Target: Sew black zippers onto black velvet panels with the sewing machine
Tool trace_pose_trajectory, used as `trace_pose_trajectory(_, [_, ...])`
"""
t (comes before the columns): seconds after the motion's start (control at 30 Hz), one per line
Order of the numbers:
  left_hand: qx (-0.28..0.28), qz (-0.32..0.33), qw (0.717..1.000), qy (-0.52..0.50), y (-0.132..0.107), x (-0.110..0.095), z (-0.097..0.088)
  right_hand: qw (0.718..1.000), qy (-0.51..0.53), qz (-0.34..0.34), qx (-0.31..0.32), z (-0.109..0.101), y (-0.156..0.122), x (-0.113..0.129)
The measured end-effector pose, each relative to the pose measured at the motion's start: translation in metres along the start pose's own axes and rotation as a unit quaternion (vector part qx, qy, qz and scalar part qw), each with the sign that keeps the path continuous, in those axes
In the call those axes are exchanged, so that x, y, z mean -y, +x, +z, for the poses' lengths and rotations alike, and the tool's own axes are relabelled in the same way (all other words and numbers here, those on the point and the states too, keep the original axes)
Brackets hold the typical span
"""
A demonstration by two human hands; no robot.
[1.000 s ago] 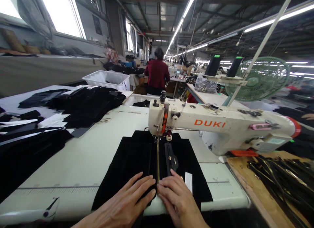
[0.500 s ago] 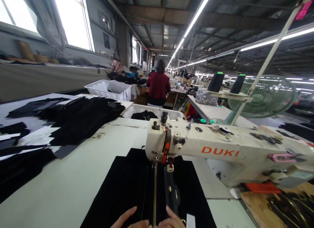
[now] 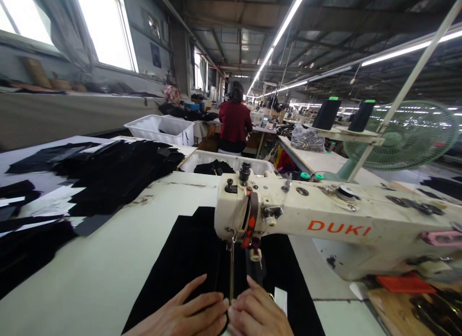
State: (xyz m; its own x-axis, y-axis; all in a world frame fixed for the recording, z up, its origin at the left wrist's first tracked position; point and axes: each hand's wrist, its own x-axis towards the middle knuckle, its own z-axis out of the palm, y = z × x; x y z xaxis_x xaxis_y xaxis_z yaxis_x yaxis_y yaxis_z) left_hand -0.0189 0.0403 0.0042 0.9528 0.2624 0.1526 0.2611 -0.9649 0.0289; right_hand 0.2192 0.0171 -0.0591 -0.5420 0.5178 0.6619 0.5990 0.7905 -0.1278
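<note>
Under the sewing machine head (image 3: 238,208) lies a black fabric panel (image 3: 173,259), with a gold-toothed zipper (image 3: 232,268) running toward me from the presser foot. My left hand (image 3: 197,309) is left of the zipper, one finger stretched out over the cloth, the others closed together at the fabric by the zipper. Opposite it, my right hand (image 3: 258,309) has curled fingers gripping the fabric at the zipper's right side. Both sets of fingertips nearly meet; the thumbs are mostly hidden. A white tag (image 3: 280,300) shows beside my right hand.
Black cut pieces (image 3: 119,177) are piled at the left of the table. White bins (image 3: 162,129) stand beyond it. Thread cones (image 3: 327,113) and a green fan (image 3: 400,136) are at the right. A co-worker in a red top (image 3: 235,124) is ahead.
Both hands have come further into view, moving forward along the zipper toward the machine. The black panel has shifted forward with them. The view has turned slightly, so the machine appears larger.
</note>
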Motion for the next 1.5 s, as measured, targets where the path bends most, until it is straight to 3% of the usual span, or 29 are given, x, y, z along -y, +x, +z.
trace_pose_trajectory(0.13, [0.042, 0.004, 0.999, 0.029, 0.008, 0.003, -0.013, 1.000, 0.024, 0.005, 0.020, -0.005, 0.012, -0.009])
trace_pose_trajectory(0.3, [0.022, -0.012, 1.000, 0.015, 0.014, 0.010, -0.022, 0.998, 0.034, 0.028, 0.044, -0.008, 0.024, -0.013])
trace_pose_trajectory(0.5, [0.014, -0.053, 0.998, -0.025, 0.014, 0.024, -0.015, 0.992, 0.074, 0.088, 0.057, -0.005, 0.035, -0.021])
trace_pose_trajectory(0.77, [-0.026, -0.047, 0.997, -0.052, 0.018, 0.051, 0.000, 0.988, 0.067, 0.137, 0.033, 0.003, 0.044, -0.035])
trace_pose_trajectory(0.97, [0.005, -0.050, 0.998, -0.041, 0.022, 0.062, 0.004, 0.977, 0.025, 0.210, 0.038, -0.002, 0.039, -0.036])
trace_pose_trajectory(1.23, [-0.006, -0.046, 0.998, -0.035, 0.022, 0.060, 0.004, 0.969, -0.081, 0.229, 0.043, 0.003, 0.045, -0.027])
trace_pose_trajectory(1.5, [0.006, -0.044, 0.998, -0.032, 0.022, 0.061, 0.005, 0.953, -0.148, 0.258, 0.050, 0.034, 0.059, -0.048])
